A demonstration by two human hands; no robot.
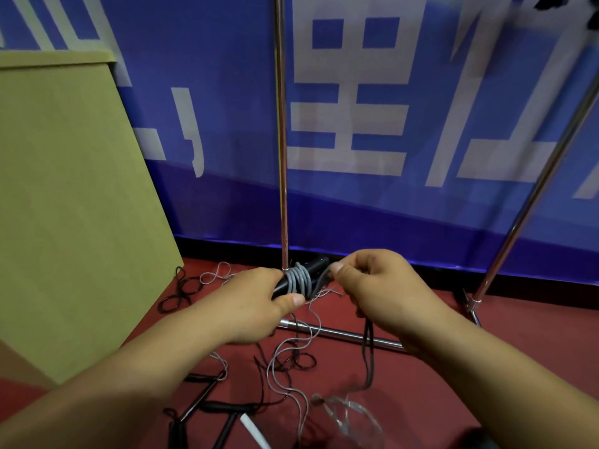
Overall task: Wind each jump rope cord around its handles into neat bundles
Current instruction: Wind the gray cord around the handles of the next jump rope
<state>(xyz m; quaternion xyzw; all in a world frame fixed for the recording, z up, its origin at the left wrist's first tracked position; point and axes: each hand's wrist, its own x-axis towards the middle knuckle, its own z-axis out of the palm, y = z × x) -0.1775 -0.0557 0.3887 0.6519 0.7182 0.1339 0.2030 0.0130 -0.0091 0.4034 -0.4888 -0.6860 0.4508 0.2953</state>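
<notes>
The fingers of the left hand are mostly hidden behind the black handles it grips; only the thumb shows clearly, pressed on the near side. The ends of the handles are partly covered by both hands. At the lower edge, more black handles and a white one are cut off or blurred, and a clear, shiny tangle there is hard to make out.

The floor is dark red. Behind stands a blue banner with large white characters, and in front of it a metal rack with thin chrome poles. A tall cardboard box stands at the left.

The grey cord is wound in several turns around the handles, just beside the left thumb. The right hand pinches a dark cord between thumb and fingers, close to the right end of the bundle; this cord hangs down to the floor. Loose grey and black cords lie below the hands.
</notes>
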